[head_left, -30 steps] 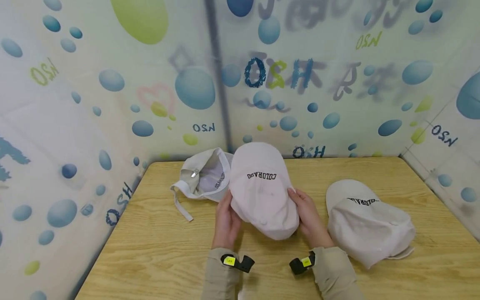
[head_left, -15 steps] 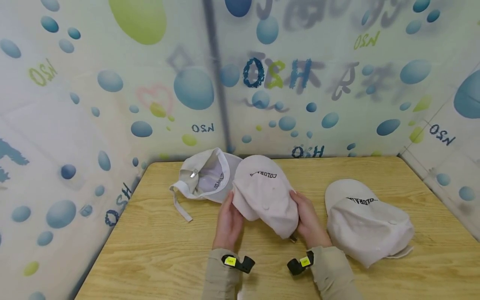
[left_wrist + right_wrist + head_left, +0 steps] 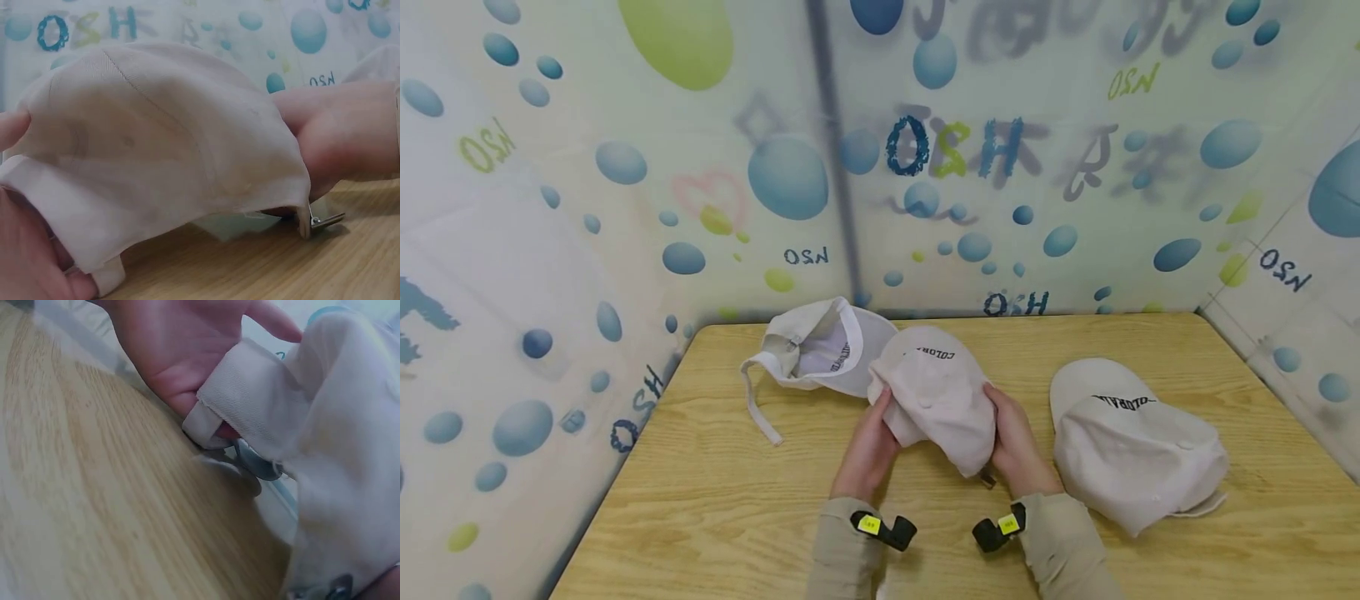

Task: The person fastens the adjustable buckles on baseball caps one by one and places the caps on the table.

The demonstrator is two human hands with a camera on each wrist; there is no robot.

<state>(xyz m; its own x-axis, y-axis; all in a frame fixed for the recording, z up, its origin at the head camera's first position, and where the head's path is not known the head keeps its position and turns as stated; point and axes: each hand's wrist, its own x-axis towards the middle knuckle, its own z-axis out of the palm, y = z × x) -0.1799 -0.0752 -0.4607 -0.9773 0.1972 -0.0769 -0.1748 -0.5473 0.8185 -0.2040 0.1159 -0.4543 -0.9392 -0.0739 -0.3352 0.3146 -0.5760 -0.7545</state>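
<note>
As the head view shows, the left hand (image 3: 868, 450) and right hand (image 3: 1015, 446) curl round an off-white cloth cap (image 3: 936, 404) between them, apparently adjusting it. Left wrist: its silvery metal clasp (image 3: 329, 220) hangs. Right wrist: left fingers (image 3: 227, 430) tuck behind the band (image 3: 247, 390); moving on likely needs both grips.

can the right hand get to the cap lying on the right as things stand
Probably, if it lets go first: the right hand is holding the middle cap, but the right-hand cap lies close beside it, with nothing visible blocking the way.
</note>
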